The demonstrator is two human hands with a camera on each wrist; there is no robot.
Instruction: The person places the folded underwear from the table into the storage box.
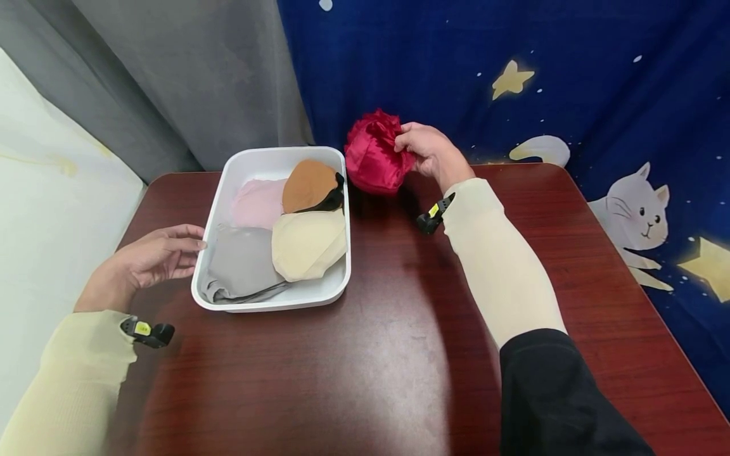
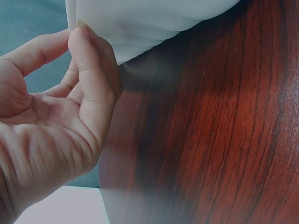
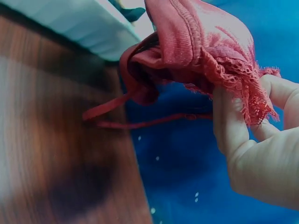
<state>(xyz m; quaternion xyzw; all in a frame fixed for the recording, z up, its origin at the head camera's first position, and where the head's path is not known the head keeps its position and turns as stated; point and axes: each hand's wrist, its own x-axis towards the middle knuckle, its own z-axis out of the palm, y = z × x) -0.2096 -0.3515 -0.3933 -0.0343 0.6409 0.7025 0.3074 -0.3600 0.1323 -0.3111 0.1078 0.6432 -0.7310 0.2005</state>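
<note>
In the head view, my right hand (image 1: 430, 149) pinches a red satin garment (image 1: 376, 155) just beyond the right far corner of a white tray (image 1: 285, 304). The right wrist view shows lace trim between the fingers and a thin strap (image 3: 154, 122) hanging in a loop; the garment's full shape is hidden by its folds. At the tray's left side, my left hand (image 1: 162, 253) grips the rim between thumb and curled fingers. Inside the tray lie folded cloth items: a pink one (image 1: 259, 202), a brown one (image 1: 309, 183) with black edging, a grey one (image 1: 242, 259) and a cream one (image 1: 308, 247).
The tray stands on a dark red-brown wooden table (image 1: 376, 354). Behind the table hang a grey curtain (image 1: 188, 76) and a blue curtain (image 1: 433, 57) with stars and a cat. A white surface (image 1: 45, 209) borders the left side.
</note>
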